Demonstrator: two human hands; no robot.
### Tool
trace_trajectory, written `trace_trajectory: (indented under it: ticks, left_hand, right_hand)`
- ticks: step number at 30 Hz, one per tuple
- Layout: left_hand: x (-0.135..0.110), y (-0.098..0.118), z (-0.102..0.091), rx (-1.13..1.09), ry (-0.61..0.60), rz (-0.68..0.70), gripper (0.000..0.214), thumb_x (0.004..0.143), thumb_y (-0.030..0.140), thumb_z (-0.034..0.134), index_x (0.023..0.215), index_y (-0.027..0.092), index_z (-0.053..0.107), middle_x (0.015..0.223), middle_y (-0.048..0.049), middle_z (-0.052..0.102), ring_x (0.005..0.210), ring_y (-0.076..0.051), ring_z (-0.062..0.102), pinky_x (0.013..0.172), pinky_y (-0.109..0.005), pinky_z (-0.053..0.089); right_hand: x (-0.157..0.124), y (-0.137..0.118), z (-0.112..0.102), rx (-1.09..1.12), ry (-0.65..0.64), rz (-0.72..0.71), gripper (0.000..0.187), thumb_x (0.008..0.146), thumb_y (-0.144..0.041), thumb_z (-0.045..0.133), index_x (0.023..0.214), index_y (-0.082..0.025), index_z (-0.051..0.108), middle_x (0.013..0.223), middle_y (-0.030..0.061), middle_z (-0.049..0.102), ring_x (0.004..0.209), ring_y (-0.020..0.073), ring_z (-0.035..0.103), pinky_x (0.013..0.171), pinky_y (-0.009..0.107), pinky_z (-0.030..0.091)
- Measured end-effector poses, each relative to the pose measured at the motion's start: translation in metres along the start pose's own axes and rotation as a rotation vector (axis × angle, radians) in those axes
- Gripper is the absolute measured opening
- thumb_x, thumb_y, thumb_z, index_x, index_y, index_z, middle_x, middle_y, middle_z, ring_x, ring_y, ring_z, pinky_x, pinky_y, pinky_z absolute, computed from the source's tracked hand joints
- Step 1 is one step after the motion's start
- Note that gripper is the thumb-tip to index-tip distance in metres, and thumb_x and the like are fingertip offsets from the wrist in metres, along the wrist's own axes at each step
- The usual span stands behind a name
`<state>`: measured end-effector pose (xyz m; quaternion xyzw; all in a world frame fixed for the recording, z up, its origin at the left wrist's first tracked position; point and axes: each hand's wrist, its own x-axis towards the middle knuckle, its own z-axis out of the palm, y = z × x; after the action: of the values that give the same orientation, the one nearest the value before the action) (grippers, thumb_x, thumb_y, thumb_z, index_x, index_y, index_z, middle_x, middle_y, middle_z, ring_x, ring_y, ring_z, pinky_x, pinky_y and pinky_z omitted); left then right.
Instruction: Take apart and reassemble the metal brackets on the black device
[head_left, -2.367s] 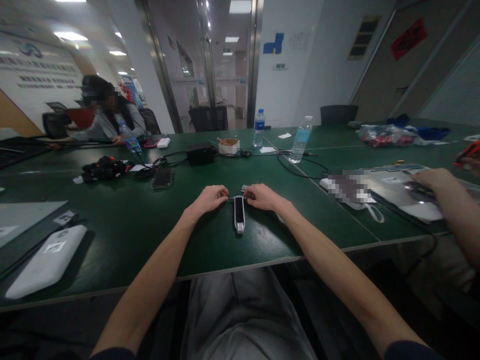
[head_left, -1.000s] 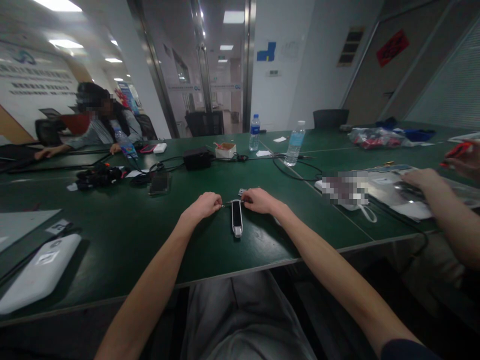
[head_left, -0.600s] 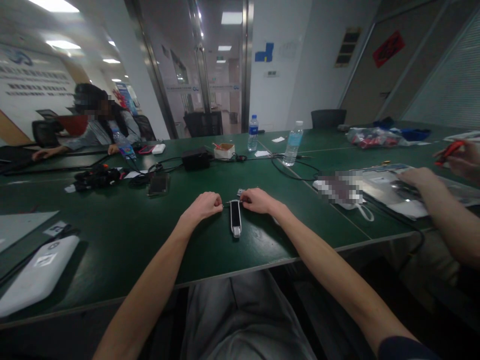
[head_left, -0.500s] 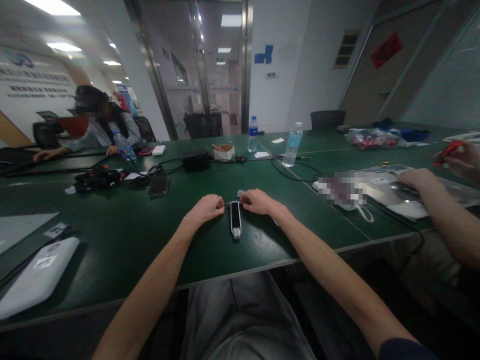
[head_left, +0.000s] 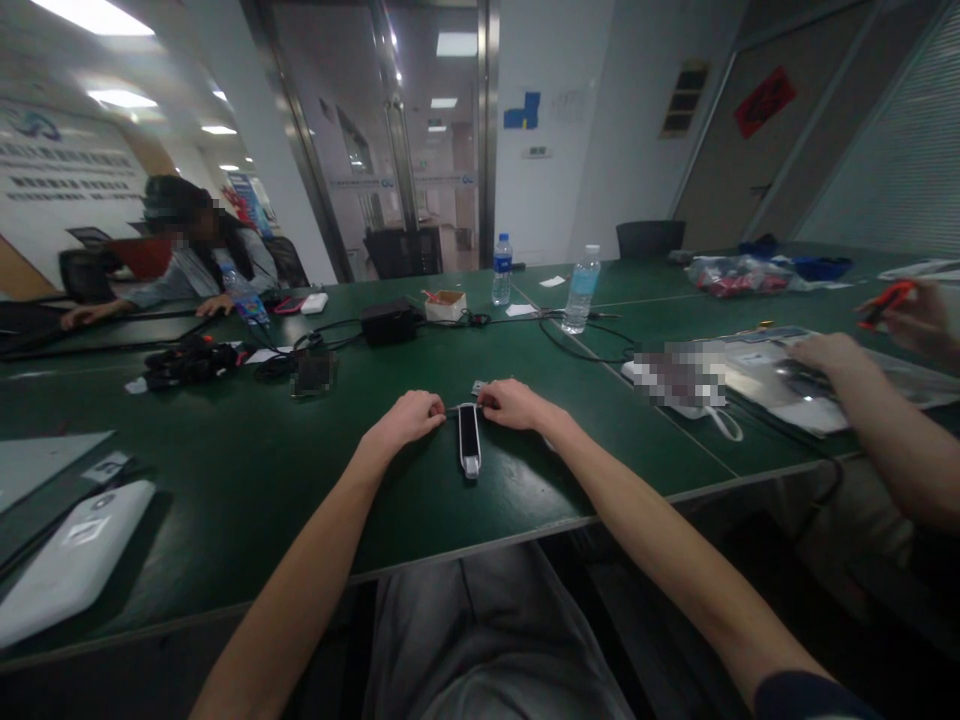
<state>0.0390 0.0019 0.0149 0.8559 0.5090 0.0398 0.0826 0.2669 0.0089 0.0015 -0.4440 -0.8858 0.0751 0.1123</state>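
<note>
A slim, long device (head_left: 469, 435) with a black face, a white rim and a pale end towards me lies on the green table (head_left: 420, 510). My left hand (head_left: 412, 415) rests at the left of its far end, fingers closed in a pinch. On the other side, my right hand (head_left: 514, 405) is closed in the same way, close to the rim. A thin line runs from the far end to the left fingertips; what each hand pinches is too small to make out. Just beyond the right fingers a small pale piece (head_left: 478, 387) shows, partly hidden.
Water bottles (head_left: 581, 290) and a black adapter box (head_left: 391, 322) with cables stand farther back. A white power bank-like block (head_left: 79, 560) lies at left. At right, a co-worker's hands (head_left: 829, 355) work over a clear plastic bag. Another person (head_left: 199, 250) sits at far left.
My hands and the slim device hold nearly the same pose. The view has shifted slightly; the co-worker's hand with the red tool at right has moved a little.
</note>
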Motion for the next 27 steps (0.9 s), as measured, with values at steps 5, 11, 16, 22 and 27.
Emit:
trace_trajectory:
  ticks: [5, 11, 16, 22, 27]
  left_hand:
    - [-0.003, 0.000, -0.005, -0.090, -0.097, -0.099, 0.014, 0.077, 0.021, 0.057, 0.087, 0.017, 0.068, 0.087, -0.0040, 0.071, 0.077, -0.015, 0.065, 0.064, -0.020, 0.045]
    - [-0.009, 0.005, -0.010, -0.062, -0.118, -0.124, 0.012, 0.070, 0.022, 0.060, 0.078, 0.018, 0.068, 0.080, -0.0045, 0.070, 0.072, -0.017, 0.064, 0.060, -0.022, 0.045]
    - [-0.010, 0.005, -0.009, -0.024, -0.085, -0.094, 0.011, 0.071, 0.024, 0.059, 0.076, 0.018, 0.067, 0.078, -0.0052, 0.069, 0.070, -0.018, 0.063, 0.059, -0.023, 0.044]
    - [-0.007, -0.003, -0.002, -0.133, -0.012, -0.055, 0.015, 0.072, 0.027, 0.058, 0.080, 0.017, 0.066, 0.081, -0.0044, 0.070, 0.072, -0.016, 0.064, 0.061, -0.023, 0.046]
    - [-0.003, -0.006, 0.003, -0.280, 0.087, -0.053, 0.018, 0.074, 0.030, 0.058, 0.082, 0.015, 0.066, 0.081, -0.0039, 0.069, 0.071, -0.015, 0.063, 0.064, -0.023, 0.048]
  right_hand:
    - [0.000, -0.002, -0.001, -0.003, -0.008, 0.011, 0.016, 0.083, -0.020, 0.056, 0.097, -0.018, 0.066, 0.087, 0.0044, 0.066, 0.073, 0.0134, 0.057, 0.062, 0.022, 0.035]
    - [-0.002, -0.006, -0.005, 0.009, -0.018, 0.022, 0.018, 0.083, -0.018, 0.056, 0.099, -0.018, 0.065, 0.089, 0.0050, 0.066, 0.074, 0.0142, 0.058, 0.064, 0.023, 0.037]
    - [-0.003, -0.008, -0.006, 0.011, -0.019, 0.017, 0.018, 0.083, -0.018, 0.055, 0.098, -0.017, 0.066, 0.089, 0.0056, 0.066, 0.075, 0.0145, 0.058, 0.064, 0.023, 0.037]
    - [-0.002, -0.005, -0.004, 0.004, -0.008, 0.011, 0.018, 0.083, -0.018, 0.055, 0.097, -0.017, 0.067, 0.087, 0.0050, 0.067, 0.073, 0.0143, 0.058, 0.064, 0.023, 0.036]
    - [-0.002, -0.005, -0.003, 0.005, -0.004, 0.002, 0.019, 0.083, -0.019, 0.055, 0.097, -0.017, 0.067, 0.087, 0.0049, 0.067, 0.073, 0.0140, 0.058, 0.063, 0.022, 0.036]
